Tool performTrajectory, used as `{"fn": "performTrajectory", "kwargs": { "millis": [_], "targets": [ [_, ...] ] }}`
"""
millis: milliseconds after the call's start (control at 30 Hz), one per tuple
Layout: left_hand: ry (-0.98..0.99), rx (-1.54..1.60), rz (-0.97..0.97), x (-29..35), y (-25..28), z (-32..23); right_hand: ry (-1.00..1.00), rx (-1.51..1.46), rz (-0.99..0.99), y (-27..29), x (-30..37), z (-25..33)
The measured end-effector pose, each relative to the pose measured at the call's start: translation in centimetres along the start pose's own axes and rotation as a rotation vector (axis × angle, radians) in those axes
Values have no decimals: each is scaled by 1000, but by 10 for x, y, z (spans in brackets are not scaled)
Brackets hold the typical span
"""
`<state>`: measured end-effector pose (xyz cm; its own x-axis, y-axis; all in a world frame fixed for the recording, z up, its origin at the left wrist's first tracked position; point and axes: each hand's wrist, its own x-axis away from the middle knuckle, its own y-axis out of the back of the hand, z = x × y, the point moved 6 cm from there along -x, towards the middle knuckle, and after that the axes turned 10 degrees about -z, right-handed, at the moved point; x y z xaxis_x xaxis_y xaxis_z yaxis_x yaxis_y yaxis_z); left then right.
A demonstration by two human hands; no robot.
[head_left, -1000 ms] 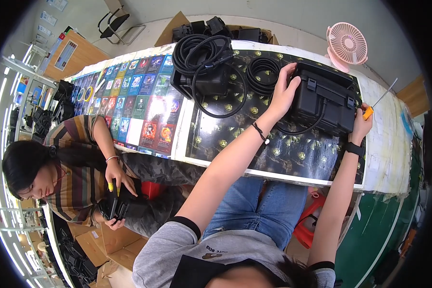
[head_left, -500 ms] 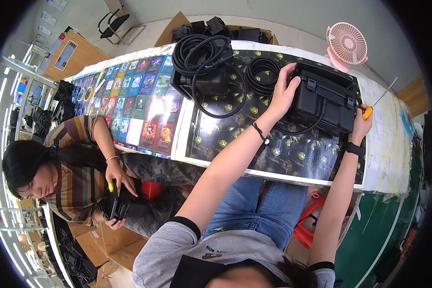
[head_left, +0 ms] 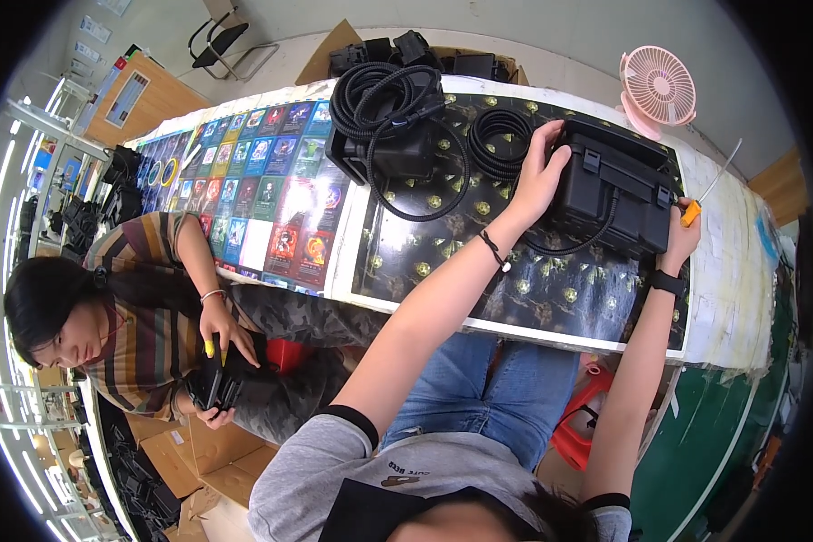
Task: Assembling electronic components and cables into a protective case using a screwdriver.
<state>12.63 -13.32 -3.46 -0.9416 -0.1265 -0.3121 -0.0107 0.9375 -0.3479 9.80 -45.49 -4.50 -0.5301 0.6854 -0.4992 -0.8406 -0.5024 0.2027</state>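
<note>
A black plastic box [head_left: 610,203] with latches on its side lies on the dark patterned mat. My left hand [head_left: 540,179] grips its left end, fingers over the far corner and thumb on the near face. At the box's right end is my right hand [head_left: 683,237], closed around a screwdriver [head_left: 691,213] with an orange handle, its thin shaft pointing up and away to the right. Some of these fingers are hidden behind the box and handle. From the box, a black corrugated tube [head_left: 574,247] curves left toward a coil [head_left: 497,144] beside my left hand.
Another black box [head_left: 397,155] with coiled tubing [head_left: 370,99] stands left on the mat. A pink fan [head_left: 658,86] is at the far right edge. Beyond the table, a carton [head_left: 334,56] holds black boxes. At left, a seated co-worker [head_left: 144,316] handles a black part [head_left: 230,379].
</note>
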Motion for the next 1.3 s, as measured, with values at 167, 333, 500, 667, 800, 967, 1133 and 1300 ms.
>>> {"fn": "performTrajectory", "kwargs": {
  "millis": [167,333,500,667,800,967,1133,1300],
  "targets": [
    [-7,-5,13,0,0,2,81,153,49,-3,0,0],
    [-8,29,-23,-1,1,3,135,128,56,-5,-1,-1],
    [-14,26,-26,-1,1,3,122,147,81,-6,-1,-3],
    [-10,21,-32,0,1,2,106,124,86,-7,-1,-2],
    [-7,29,-28,0,1,2,106,115,79,-6,0,-1],
    [-4,36,-26,-1,1,3,113,113,85,-7,-1,-2],
    [-12,29,-27,-1,1,3,121,154,92,-7,-2,-4],
    [-16,23,0,-1,1,2,112,135,79,-9,-1,-6]
  ]
}}
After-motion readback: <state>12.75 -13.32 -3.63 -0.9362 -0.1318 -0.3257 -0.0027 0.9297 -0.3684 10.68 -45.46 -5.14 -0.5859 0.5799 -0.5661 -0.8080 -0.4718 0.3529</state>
